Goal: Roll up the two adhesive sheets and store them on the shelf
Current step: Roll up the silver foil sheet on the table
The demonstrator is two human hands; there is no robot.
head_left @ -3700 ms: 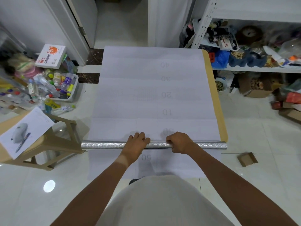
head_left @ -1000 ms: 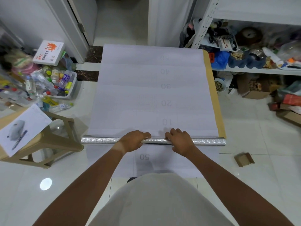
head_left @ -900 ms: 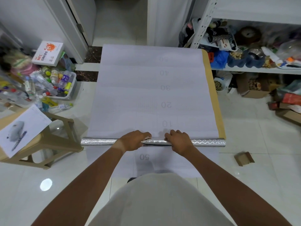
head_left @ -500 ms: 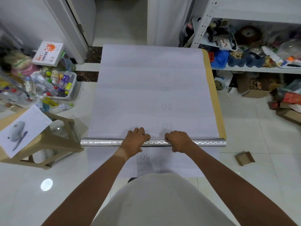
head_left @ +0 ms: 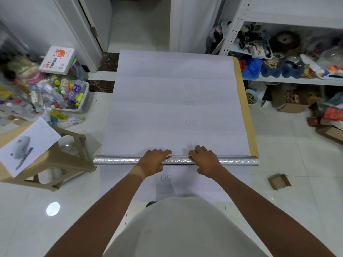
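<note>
A white-backed adhesive sheet [head_left: 167,108] printed with numbers lies flat on the tiled floor, running away from me. Its near end is wound into a silver roll [head_left: 115,161] lying crosswise. My left hand [head_left: 153,161] and my right hand [head_left: 205,160] press on the middle of the roll, a short gap apart, fingers reaching over its far side. Under the white sheet a tan sheet [head_left: 246,112] shows as a strip along the right edge. More white sheet marked 50 [head_left: 185,182] lies between the roll and my body. The white metal shelf [head_left: 297,81] stands at the right.
A beige plastic stool [head_left: 70,158] with a printed paper [head_left: 27,145] stands left, touching the roll's end. Behind it sit a bin of bottles [head_left: 81,106] and a white box [head_left: 57,60]. A small cardboard piece [head_left: 279,181] lies right. The shelf is crowded with clutter.
The silver roll has moved away from me along the sheet and grown slightly; it now reaches the printed 10. Both hands have stayed on its middle, shifting their fingers as it turns.
</note>
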